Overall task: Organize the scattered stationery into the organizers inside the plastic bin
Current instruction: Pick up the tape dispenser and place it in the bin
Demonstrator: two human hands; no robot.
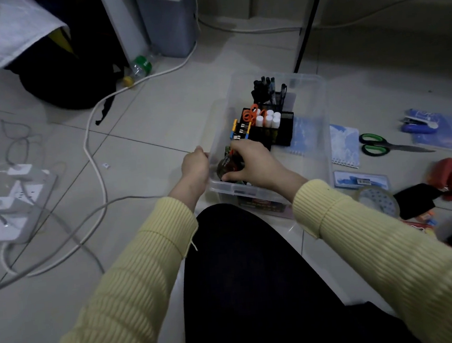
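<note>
A clear plastic bin (319,100) sits on the floor in front of my knee. Inside it a black mesh organizer (279,134) holds pens, orange scissors and white glue sticks. My left hand (195,164) grips the bin's near left rim. My right hand (251,161) reaches into the near left corner and holds a dark round roll (226,167), its fingers curled over it. To the right of the bin on the floor lie green-handled scissors (375,144), a blue stapler (417,127), a clear tape roll (378,201) and blue notebooks (344,144).
A red hole punch (449,176) and small black items lie at the far right. White cables (92,155) and a power strip (17,200) cross the floor on the left. A dark bag (69,81) and a bottle (139,68) stand behind.
</note>
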